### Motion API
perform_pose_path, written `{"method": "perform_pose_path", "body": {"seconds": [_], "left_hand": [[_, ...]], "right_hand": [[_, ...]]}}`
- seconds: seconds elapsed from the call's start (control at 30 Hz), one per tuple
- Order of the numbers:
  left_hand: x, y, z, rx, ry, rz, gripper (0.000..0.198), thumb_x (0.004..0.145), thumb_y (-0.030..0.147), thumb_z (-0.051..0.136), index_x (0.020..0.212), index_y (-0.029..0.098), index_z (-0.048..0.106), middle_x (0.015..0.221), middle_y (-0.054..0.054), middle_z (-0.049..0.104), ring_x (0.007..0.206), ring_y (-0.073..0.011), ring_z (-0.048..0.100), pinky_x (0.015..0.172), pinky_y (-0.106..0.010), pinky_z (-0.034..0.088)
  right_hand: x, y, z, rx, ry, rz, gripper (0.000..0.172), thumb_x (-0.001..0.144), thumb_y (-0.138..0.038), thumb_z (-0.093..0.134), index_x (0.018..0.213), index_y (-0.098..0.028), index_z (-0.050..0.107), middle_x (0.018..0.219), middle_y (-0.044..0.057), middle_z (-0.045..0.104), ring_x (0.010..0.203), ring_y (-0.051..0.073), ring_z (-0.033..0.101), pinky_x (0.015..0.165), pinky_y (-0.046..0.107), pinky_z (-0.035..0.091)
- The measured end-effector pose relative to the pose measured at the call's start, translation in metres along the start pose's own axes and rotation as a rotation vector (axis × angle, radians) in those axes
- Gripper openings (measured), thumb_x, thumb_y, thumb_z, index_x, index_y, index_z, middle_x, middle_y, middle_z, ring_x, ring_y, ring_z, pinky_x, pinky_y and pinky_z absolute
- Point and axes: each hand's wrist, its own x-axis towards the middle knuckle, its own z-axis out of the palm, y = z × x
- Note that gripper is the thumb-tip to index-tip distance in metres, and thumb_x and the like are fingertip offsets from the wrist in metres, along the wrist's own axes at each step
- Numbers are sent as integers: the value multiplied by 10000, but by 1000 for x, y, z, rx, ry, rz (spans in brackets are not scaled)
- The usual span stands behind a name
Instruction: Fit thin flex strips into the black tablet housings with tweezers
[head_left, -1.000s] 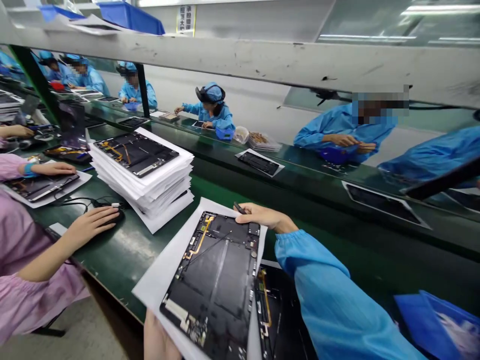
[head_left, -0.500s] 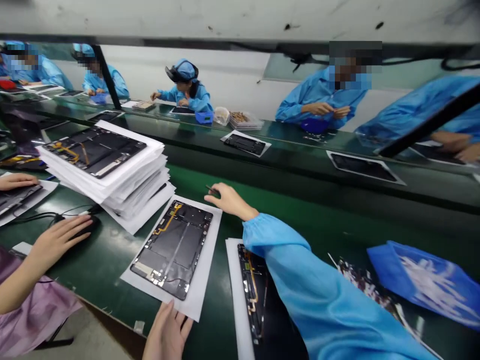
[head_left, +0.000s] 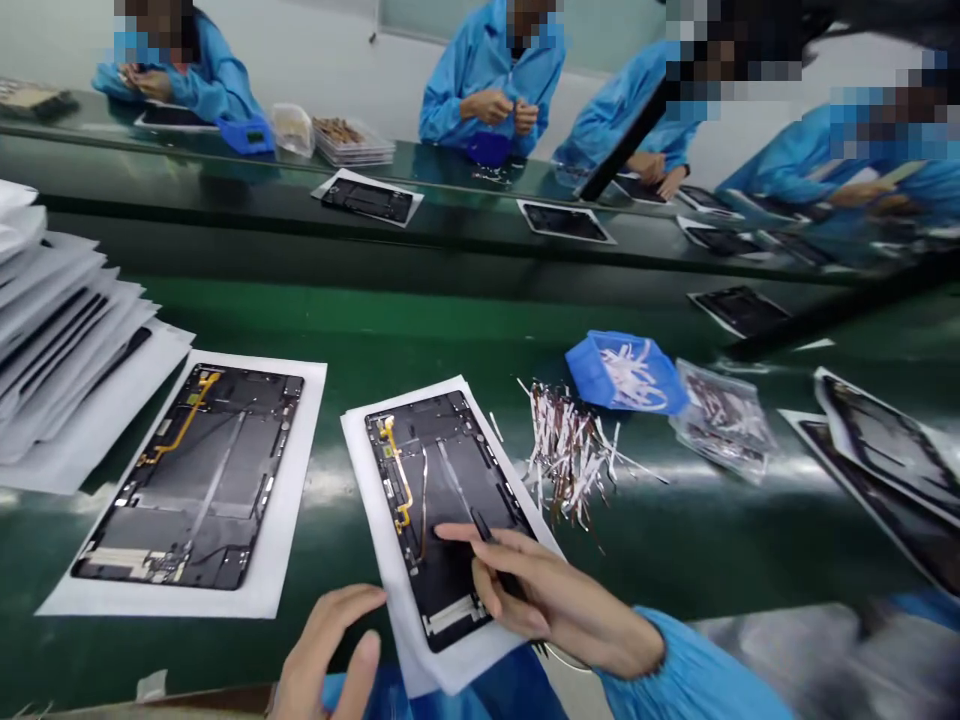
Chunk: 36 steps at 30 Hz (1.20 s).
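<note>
My right hand [head_left: 540, 595] is closed round black tweezers [head_left: 489, 540], whose tips rest over the lower part of an opened tablet back [head_left: 439, 500] lying on a white sheet [head_left: 375, 540] right before me. At the near table edge my left hand [head_left: 330, 655] has its fingers apart and empty, its fingertips at the sheet's lower left corner. A second opened tablet back [head_left: 199, 475] on its own white sheet lies to the left.
A heap of thin ribbon strips [head_left: 566, 445], a blue bin [head_left: 622, 370] and a clear bag [head_left: 720, 415] lie right of the tablet. A stack of sheets with tablets [head_left: 60, 340] stands far left. More tablets lie at the right edge. Several workers in blue sit across the conveyor.
My view has swung right and down. My right hand has come back from the left tablet's far corner to the tablet before me. The left hand has left the left sheet.
</note>
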Motion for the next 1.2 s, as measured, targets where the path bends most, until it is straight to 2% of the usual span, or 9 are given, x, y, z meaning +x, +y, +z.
{"method": "perform_pose_path", "body": {"seconds": [0.17, 0.33, 0.43, 0.6, 0.67, 0.77, 0.9, 1.07, 1.2], "left_hand": [[21, 6, 12, 83, -324, 22, 293, 940, 420, 579, 1114, 238, 730, 1100, -106, 695, 1016, -258, 636, 920, -323, 499], [19, 3, 11, -92, -194, -115, 405, 936, 479, 588, 1248, 222, 605, 1078, -96, 694, 987, -230, 646, 901, -313, 503], [19, 6, 10, -279, -187, -207, 538, 947, 548, 539, 1367, 222, 454, 1061, -97, 696, 889, -212, 671, 853, -326, 529], [22, 14, 8, -425, -171, -376, 583, 973, 575, 464, 1425, 254, 285, 1009, -82, 694, 758, -192, 680, 738, -337, 569], [23, 16, 8, -391, -182, -373, 600, 951, 566, 520, 1414, 271, 279, 1051, -85, 684, 743, -188, 682, 724, -345, 583], [27, 19, 9, -344, -269, -349, 535, 947, 547, 542, 1357, 257, 357, 1064, -84, 674, 736, -173, 673, 720, -332, 588], [33, 22, 12, -308, -324, -315, 452, 974, 516, 506, 1324, 241, 423, 1009, -68, 675, 721, -154, 651, 700, -302, 574], [36, 24, 15, -302, -311, -309, 459, 968, 508, 518, 1324, 229, 445, 1014, -70, 664, 729, -159, 660, 709, -317, 574], [41, 27, 19, -222, -340, -276, 489, 966, 517, 517, 1353, 223, 465, 865, -25, 648, 658, -149, 640, 643, -291, 558]], "right_hand": [[1, 28, 0, 232, -79, 39, 480, 910, -418, 651, 1322, -175, 603, 585, -26, 636, 327, 20, 260, 385, 222, 137], [15, 25, 14, 158, -64, -10, 462, 932, -438, 590, 1326, -199, 544, 594, -45, 624, 334, 25, 259, 387, 208, 144], [21, 23, 22, -156, -32, -56, 468, 945, -499, 551, 1301, -200, 496, 586, -56, 608, 350, 49, 293, 381, 206, 192], [23, 15, 27, -617, 142, -287, 357, 932, -495, 589, 1170, -229, 588, 626, -32, 579, 579, 133, 541, 532, 246, 402], [21, 12, 23, -568, 144, -270, 414, 922, -504, 596, 1228, -227, 569, 623, -36, 582, 512, 118, 496, 481, 241, 361], [16, 7, 13, -232, 69, -119, 579, 916, -488, 600, 1400, -212, 444, 603, -50, 610, 364, 58, 303, 397, 217, 218], [13, 6, 4, 117, -34, 37, 541, 904, -399, 624, 1380, -172, 501, 546, -46, 613, 322, 33, 241, 380, 205, 151], [21, 10, 9, 83, -47, 53, 448, 901, -395, 633, 1281, -172, 553, 566, -35, 628, 324, 32, 287, 365, 190, 150], [25, 11, 13, -73, -79, 40, 391, 906, -453, 612, 1169, -167, 572, 568, -42, 620, 327, 32, 287, 358, 188, 167]]}}
